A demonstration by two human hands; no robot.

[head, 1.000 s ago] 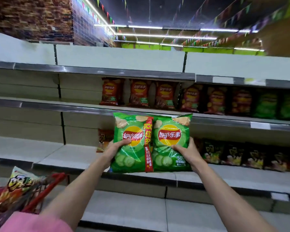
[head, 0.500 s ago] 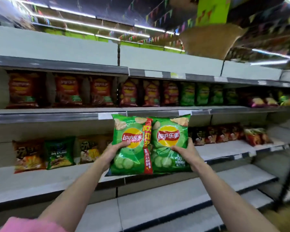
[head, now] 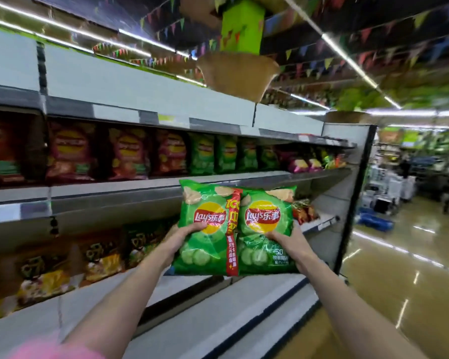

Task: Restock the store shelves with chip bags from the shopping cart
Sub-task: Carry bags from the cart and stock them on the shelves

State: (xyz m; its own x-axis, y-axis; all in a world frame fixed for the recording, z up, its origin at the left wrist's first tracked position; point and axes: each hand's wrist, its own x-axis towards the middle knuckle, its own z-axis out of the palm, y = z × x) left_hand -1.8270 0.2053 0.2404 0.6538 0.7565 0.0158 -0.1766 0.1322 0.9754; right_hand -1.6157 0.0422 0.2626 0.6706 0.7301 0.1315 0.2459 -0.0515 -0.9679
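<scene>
Two green Lay's chip bags joined by a red strip, the twin pack (head: 235,226), are held upright in front of the shelving. My left hand (head: 182,237) grips its left bag, thumb across the front. My right hand (head: 287,242) grips the right bag the same way. Behind the pack runs the middle shelf (head: 140,193), which carries red chip bags (head: 128,151) on the left and green chip bags (head: 226,156) further right. The shopping cart is out of view.
The lower shelf (head: 179,288) holds dark and orange snack bags (head: 99,257) at the left. The shelf unit ends at a dark upright (head: 353,203) on the right. Beyond it lies a shiny aisle floor (head: 399,281) with blue crates (head: 376,221).
The view has swung right along the shelves: the cart left the frame and the unit's end and aisle came in. Both hands keep the same grip on the twin pack.
</scene>
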